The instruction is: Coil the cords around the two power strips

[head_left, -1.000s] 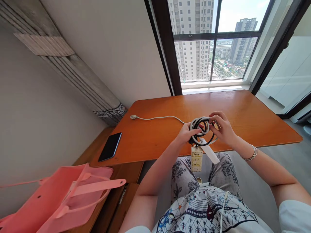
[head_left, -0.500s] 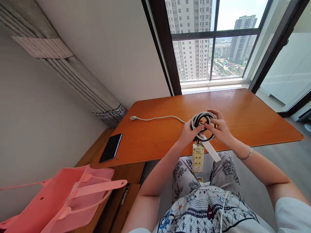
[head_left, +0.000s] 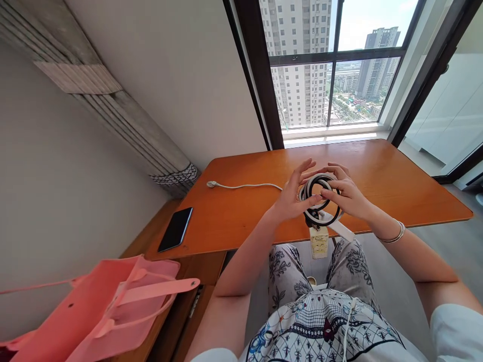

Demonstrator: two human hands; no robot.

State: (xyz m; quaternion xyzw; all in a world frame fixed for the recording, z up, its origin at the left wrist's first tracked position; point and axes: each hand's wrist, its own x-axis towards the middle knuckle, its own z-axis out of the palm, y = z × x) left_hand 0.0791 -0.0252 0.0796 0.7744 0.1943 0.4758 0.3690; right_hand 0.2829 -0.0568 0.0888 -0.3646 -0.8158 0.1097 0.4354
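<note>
A coil of black and white cables (head_left: 304, 193) is held up over the near edge of the table. My right hand (head_left: 349, 198) grips the coil from its right side, thumb and fingers closed on the loops. My left hand (head_left: 290, 197) is around the coil's left side, its fingers stretched out and its thumb apart from them, close to the loops. Below the coil hangs a yellowed power strip (head_left: 319, 244), tilted and partly hidden. Beside it a white bar-shaped piece (head_left: 343, 230) sticks out. One white cable runs left across the tabletop to a plug (head_left: 212, 184).
The orange-brown wooden table (head_left: 241, 221) spans the middle. A black phone (head_left: 175, 229) lies at its left end. A pink bag (head_left: 124, 301) stands at lower left on a wooden surface. A window (head_left: 334, 58) is beyond the table, and a tied curtain (head_left: 151, 136) hangs at left.
My left fingers have straightened and spread from around the coil. The coil has shifted slightly right and down. The yellowed power strip has tipped, so less of its face shows.
</note>
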